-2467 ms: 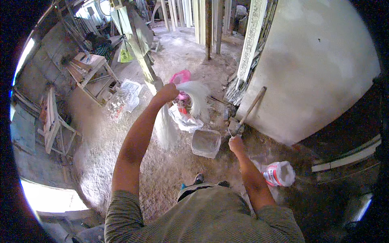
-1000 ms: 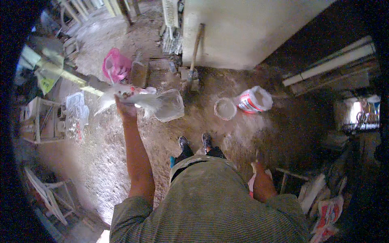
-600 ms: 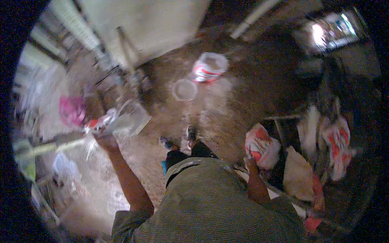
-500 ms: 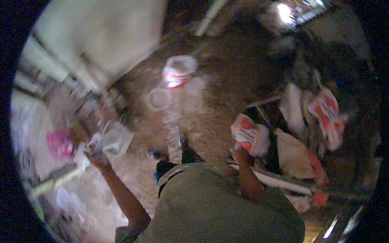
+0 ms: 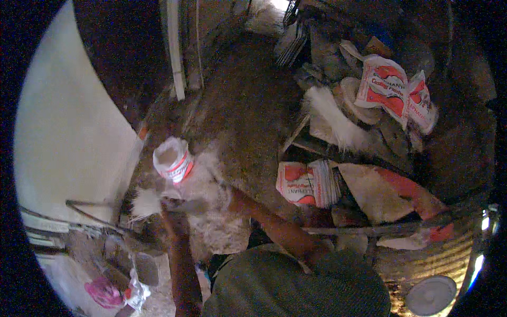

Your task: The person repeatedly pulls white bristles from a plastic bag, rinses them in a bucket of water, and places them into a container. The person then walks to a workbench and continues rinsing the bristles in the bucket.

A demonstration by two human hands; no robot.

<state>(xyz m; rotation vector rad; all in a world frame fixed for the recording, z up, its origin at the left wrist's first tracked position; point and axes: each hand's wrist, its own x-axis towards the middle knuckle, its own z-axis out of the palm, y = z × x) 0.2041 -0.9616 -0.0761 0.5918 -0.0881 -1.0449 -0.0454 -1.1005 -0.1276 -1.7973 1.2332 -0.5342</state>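
Both forearms reach forward over a whitened patch of floor. My left hand (image 5: 170,208) is closed around a tuft of white fibre (image 5: 144,205), whose loose ends fan out to the left. A blurred grey shape (image 5: 193,206) lies just right of that hand; I cannot make out what it is. My right hand (image 5: 235,199) is a short way to the right, its fingers smeared and partly lost against the pale floor. Beyond both hands stands an open white-and-red sack (image 5: 173,159), its rim rolled down, with pale contents inside.
At right lie a stack of folded printed sacks (image 5: 309,184), a bundle of white fibre (image 5: 335,119), crumpled red-and-white sacks (image 5: 388,90) and brown sheeting (image 5: 372,191). A large pale panel (image 5: 71,142) stands left. A pink bag (image 5: 104,292) sits lower left; a white round lid (image 5: 431,295), lower right.
My view has swung to the right. The right hand has left the folded sacks and come over beside the left. My left hand has moved from the pink bag's side toward the open sack.
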